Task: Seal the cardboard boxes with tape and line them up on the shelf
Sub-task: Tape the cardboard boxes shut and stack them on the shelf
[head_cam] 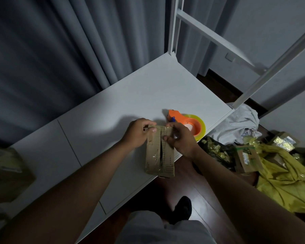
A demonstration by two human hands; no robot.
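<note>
A small brown cardboard box [158, 155] lies on the white shelf board [113, 106], its near end over the front edge. Its two top flaps meet along a dark seam, with shiny tape on them. My left hand [137, 132] grips the box's far left corner, thumb on the top. My right hand [180, 136] holds the far right side, its fingers pinching at the right flap near the seam. An orange tape dispenser [180, 118] with a yellowish clear tape roll [201, 127] lies on the shelf just behind my right hand.
White shelf posts [173, 23] rise at the back and right. Grey curtains [51, 50] hang behind. Another cardboard box [7, 166] sits on the shelf at far left. On the floor to the right lie more boxes [246, 159], yellow bags [282, 173] and a white cloth [239, 124].
</note>
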